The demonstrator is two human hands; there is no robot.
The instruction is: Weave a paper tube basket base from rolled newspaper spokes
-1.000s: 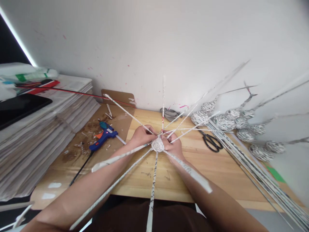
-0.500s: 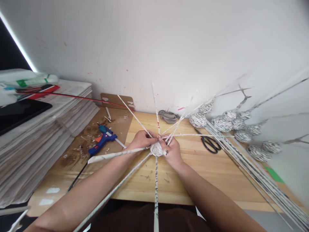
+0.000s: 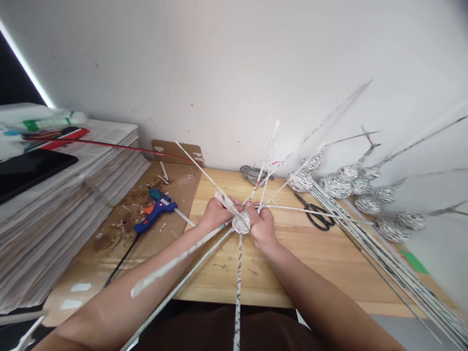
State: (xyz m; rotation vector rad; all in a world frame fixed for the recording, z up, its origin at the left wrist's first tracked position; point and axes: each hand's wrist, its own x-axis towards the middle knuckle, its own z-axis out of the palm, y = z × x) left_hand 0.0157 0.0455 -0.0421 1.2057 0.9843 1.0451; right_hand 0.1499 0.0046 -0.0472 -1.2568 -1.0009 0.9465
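Note:
A small round woven piece of rolled paper (image 3: 241, 223) is held between my hands above the wooden table, with several long paper sticks fanning out from it. My left hand (image 3: 216, 213) pinches its left side, where a whitish paper end crosses the fingers. On the right, my right hand (image 3: 262, 224) is closed on the piece and the base of the sticks, thumb on top. One speckled paper stick (image 3: 239, 287) points straight down toward my body. The fingertips are partly hidden behind the sticks.
On the left, a blue glue gun (image 3: 156, 213) lies on stained cardboard beside a stack of newspapers (image 3: 109, 180). Black scissors (image 3: 317, 217), several woven paper balls (image 3: 336, 186) and a bundle of paper sticks (image 3: 380, 263) are on the right. A wall stands behind the table (image 3: 310, 273).
The woven piece has shifted slightly right and its sticks have swung round. The red-marked stick now leans right, and a whitish paper end has come up over my left hand.

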